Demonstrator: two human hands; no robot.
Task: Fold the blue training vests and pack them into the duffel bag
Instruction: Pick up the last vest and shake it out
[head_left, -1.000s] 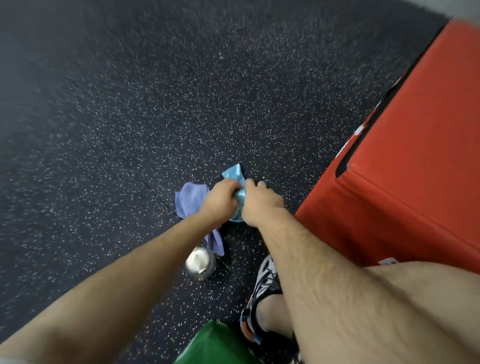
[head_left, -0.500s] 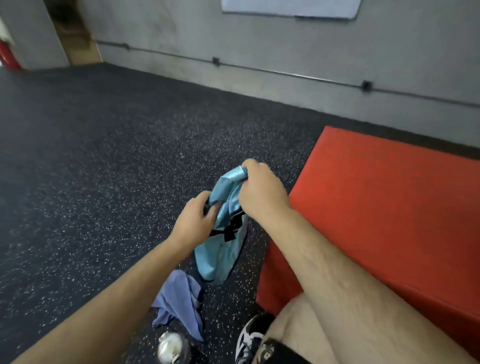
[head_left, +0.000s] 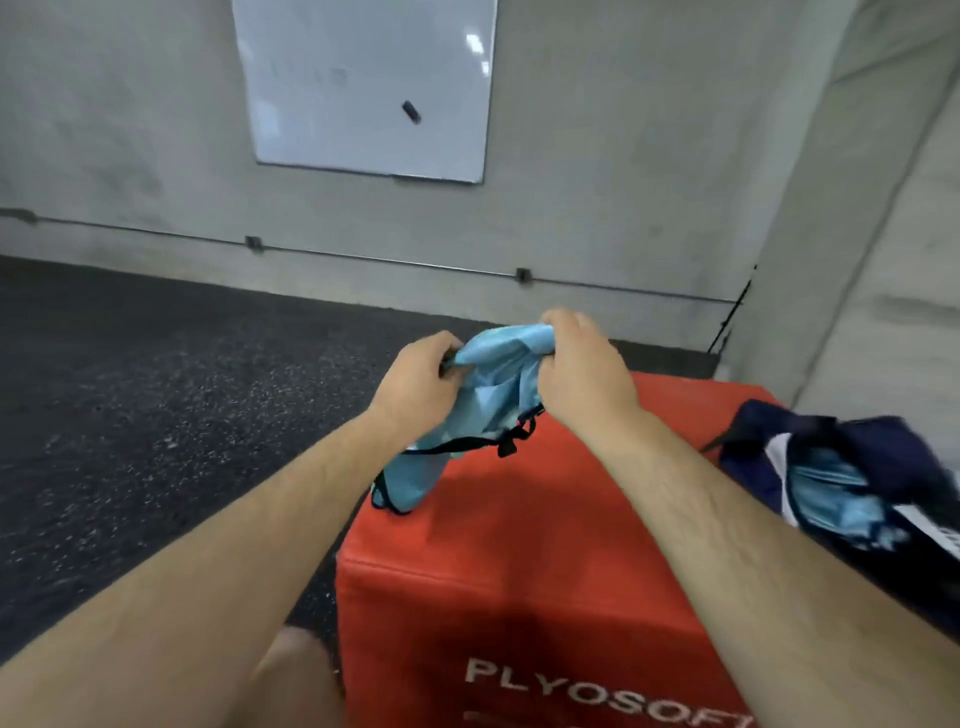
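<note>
Nearest me is the red plyo box (head_left: 545, 551). Over its left edge both hands have a closed grip on a bunched blue vest (head_left: 498, 384): my left hand (head_left: 415, 387) pinches one side of its top, my right hand (head_left: 582, 374) is clenched round the other, and its black-strapped tail hangs toward the box. I judge folding is only starting, so next I should spread it flat. Further right, the duffel bag (head_left: 883, 457) lies open on the box with blue fabric inside.
</note>
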